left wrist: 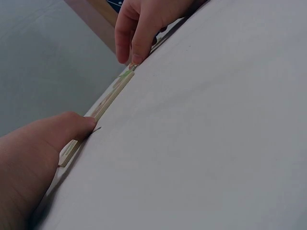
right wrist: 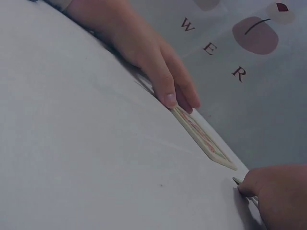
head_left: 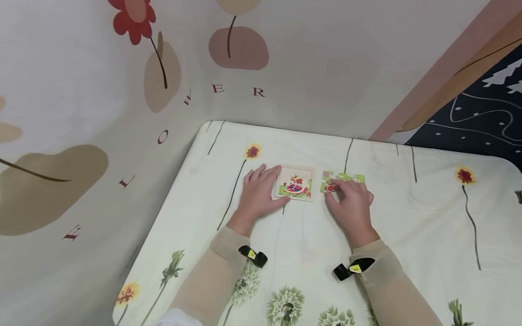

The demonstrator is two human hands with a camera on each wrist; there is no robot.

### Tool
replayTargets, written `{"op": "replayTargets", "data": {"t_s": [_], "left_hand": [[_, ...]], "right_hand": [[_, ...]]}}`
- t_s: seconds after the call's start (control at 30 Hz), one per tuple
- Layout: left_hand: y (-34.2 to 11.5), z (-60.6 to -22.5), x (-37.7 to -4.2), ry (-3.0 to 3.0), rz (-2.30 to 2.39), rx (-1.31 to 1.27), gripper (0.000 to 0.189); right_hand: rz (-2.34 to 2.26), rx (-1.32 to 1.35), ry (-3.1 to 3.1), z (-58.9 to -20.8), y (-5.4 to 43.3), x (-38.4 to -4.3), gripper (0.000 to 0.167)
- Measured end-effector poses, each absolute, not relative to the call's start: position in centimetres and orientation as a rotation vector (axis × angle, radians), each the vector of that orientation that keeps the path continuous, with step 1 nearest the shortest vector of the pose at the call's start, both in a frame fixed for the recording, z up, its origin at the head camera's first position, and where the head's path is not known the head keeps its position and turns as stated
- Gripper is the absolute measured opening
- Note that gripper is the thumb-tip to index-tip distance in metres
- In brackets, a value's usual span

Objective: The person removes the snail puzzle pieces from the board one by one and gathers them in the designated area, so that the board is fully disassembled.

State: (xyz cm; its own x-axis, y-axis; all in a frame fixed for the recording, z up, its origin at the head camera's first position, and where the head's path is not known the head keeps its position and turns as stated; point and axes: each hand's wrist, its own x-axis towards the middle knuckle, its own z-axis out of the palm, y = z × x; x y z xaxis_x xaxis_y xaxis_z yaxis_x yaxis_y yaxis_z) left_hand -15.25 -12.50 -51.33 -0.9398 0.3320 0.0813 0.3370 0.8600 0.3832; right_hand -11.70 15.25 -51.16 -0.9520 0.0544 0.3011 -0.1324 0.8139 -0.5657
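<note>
A small square wooden jigsaw board (head_left: 314, 184) lies on the cloth, its raised pale frame around a partly filled picture in red, blue and green. My left hand (head_left: 259, 190) holds it along the left side, thumb at the near edge and index finger by the far left corner. To the right of the board, my right hand (head_left: 351, 203) pinches a puzzle piece (head_left: 330, 187) with some red on it between thumb and fingers. Several green puzzle pieces (head_left: 359, 178) lie beneath and beyond that hand, partly hidden by it. The right wrist view shows the pinched piece's edge (right wrist: 236, 180).
A pale cloth (head_left: 302, 244) printed with flowers and dandelions covers the table. Beyond its far and left edges hangs a light curtain (head_left: 326, 90) with flower shapes and letters. A dark patterned fabric (head_left: 481, 117) shows at the right.
</note>
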Motion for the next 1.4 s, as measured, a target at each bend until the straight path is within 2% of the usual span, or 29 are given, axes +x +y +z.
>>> {"op": "replayTargets", "data": {"t_s": [0.5,1.0,1.27,1.4], "left_hand": [[-12.5,-51.3,-15.2,-3.027,-0.627,-0.527,0.098],[-12.3,-51.2,-15.2,-3.024,-0.646,-0.531,0.097],[-12.3,-51.1,-15.3,-3.022,-0.613,-0.537,0.096],[-12.4,-50.9,-15.2,-3.024,-0.608,-0.53,0.095]], "right_hand": [[0.885,0.058,-2.677,-51.2,14.9,-11.8,0.034],[1.069,0.257,-2.616,-50.7,12.0,-12.7,0.016],[1.079,0.306,-2.691,-50.8,10.7,-13.5,0.036],[1.083,0.315,-2.699,-50.6,9.8,-13.9,0.032]]}}
